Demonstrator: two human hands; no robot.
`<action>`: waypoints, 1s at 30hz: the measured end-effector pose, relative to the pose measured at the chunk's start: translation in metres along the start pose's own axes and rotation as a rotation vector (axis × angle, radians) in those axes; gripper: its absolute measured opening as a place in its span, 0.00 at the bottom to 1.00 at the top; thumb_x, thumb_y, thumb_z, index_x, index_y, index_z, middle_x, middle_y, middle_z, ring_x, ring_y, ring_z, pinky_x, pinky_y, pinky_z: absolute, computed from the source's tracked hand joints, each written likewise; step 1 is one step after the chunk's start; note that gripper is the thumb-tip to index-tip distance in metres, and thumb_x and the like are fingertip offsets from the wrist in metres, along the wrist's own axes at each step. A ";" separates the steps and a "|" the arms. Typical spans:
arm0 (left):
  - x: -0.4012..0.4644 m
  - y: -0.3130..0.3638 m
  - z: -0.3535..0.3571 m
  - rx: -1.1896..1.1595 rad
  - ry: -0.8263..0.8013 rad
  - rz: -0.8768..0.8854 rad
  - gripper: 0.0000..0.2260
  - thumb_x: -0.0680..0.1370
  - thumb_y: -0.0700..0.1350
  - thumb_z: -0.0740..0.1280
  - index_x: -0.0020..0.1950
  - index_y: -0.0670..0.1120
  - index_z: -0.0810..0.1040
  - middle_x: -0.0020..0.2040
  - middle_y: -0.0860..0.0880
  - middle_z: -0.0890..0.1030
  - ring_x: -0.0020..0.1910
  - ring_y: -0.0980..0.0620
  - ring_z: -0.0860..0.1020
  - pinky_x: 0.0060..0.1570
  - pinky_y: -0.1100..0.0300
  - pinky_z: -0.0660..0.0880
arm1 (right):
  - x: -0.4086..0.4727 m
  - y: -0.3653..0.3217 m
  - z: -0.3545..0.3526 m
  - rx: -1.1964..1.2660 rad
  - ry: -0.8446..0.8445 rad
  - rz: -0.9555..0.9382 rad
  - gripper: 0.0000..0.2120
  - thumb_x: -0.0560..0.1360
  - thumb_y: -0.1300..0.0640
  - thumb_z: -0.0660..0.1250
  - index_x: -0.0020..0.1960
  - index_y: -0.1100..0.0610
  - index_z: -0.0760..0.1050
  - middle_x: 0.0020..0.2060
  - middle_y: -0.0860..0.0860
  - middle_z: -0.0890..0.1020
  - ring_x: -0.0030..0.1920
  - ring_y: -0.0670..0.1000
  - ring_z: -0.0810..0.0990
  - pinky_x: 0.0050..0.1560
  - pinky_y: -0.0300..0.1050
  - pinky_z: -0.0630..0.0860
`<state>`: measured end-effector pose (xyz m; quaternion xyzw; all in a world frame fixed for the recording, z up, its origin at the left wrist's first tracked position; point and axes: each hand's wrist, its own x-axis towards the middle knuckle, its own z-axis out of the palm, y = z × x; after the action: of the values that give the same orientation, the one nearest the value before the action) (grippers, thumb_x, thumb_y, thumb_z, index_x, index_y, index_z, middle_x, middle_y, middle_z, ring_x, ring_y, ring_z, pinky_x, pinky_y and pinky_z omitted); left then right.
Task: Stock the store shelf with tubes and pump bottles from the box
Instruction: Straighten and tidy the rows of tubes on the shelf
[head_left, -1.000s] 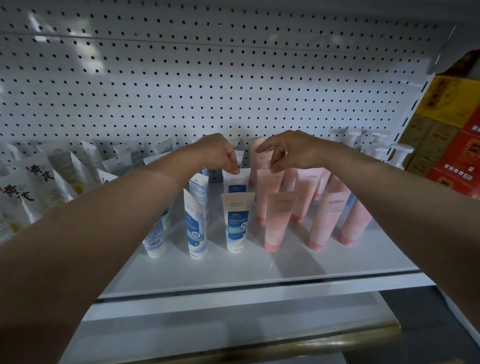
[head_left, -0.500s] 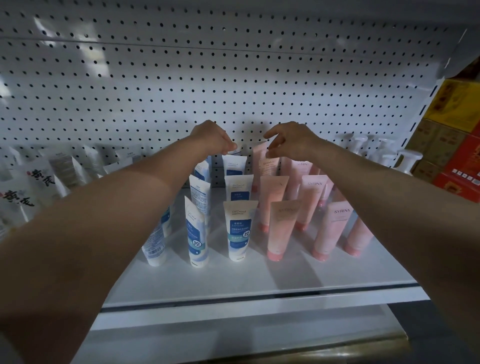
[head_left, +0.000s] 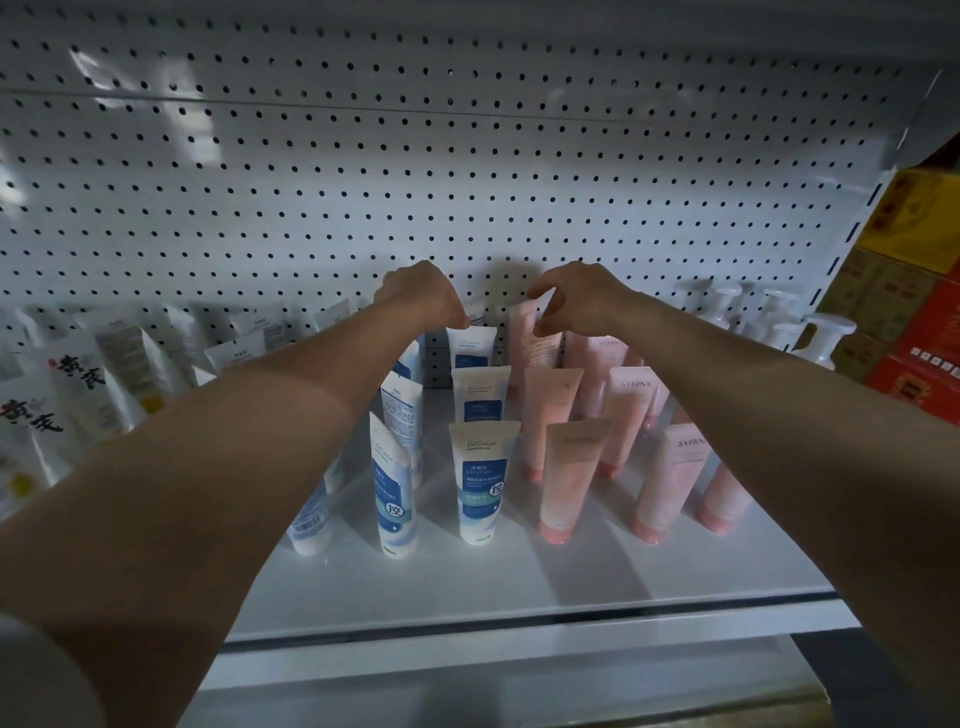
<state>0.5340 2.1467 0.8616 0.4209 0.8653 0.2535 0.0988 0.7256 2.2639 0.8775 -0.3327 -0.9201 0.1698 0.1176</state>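
At the shelf (head_left: 519, 582) back, the left hand (head_left: 421, 296) pinched a blue-white tube (head_left: 470, 345) top; the right hand (head_left: 571, 296) pinched a pink tube (head_left: 530, 348)

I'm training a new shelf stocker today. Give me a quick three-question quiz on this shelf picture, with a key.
1. True or false: the pink tubes stand cap down on the shelf.
2. The right hand pinches the top of a rear tube of which colour? A) pink B) green C) black
3. What stands at the far right of the shelf, by the back panel?

Key: 1. True. 2. A. 3. White pump bottles. The left hand meanwhile touches a rear blue-and-white tube.
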 end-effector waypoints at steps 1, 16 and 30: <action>0.001 0.000 0.000 -0.003 0.002 -0.004 0.24 0.61 0.57 0.79 0.52 0.47 0.84 0.54 0.47 0.83 0.59 0.45 0.77 0.59 0.49 0.77 | 0.000 0.000 0.000 0.000 -0.001 0.003 0.28 0.68 0.54 0.80 0.66 0.50 0.77 0.49 0.50 0.85 0.55 0.51 0.81 0.58 0.46 0.76; 0.016 -0.001 0.009 0.015 -0.001 -0.035 0.25 0.61 0.58 0.81 0.52 0.46 0.83 0.51 0.46 0.83 0.55 0.45 0.79 0.56 0.50 0.78 | 0.001 0.001 0.002 -0.034 0.033 0.029 0.28 0.69 0.52 0.79 0.67 0.52 0.77 0.48 0.49 0.76 0.53 0.51 0.76 0.53 0.43 0.70; 0.019 -0.004 0.010 0.032 -0.046 0.012 0.21 0.64 0.54 0.81 0.52 0.46 0.84 0.53 0.48 0.83 0.52 0.48 0.80 0.57 0.51 0.78 | 0.006 -0.005 0.004 -0.076 0.044 0.118 0.28 0.69 0.56 0.77 0.68 0.55 0.76 0.62 0.53 0.78 0.55 0.52 0.76 0.50 0.43 0.72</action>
<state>0.5236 2.1630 0.8521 0.4335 0.8642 0.2302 0.1104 0.7171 2.2631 0.8762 -0.3943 -0.9019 0.1339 0.1150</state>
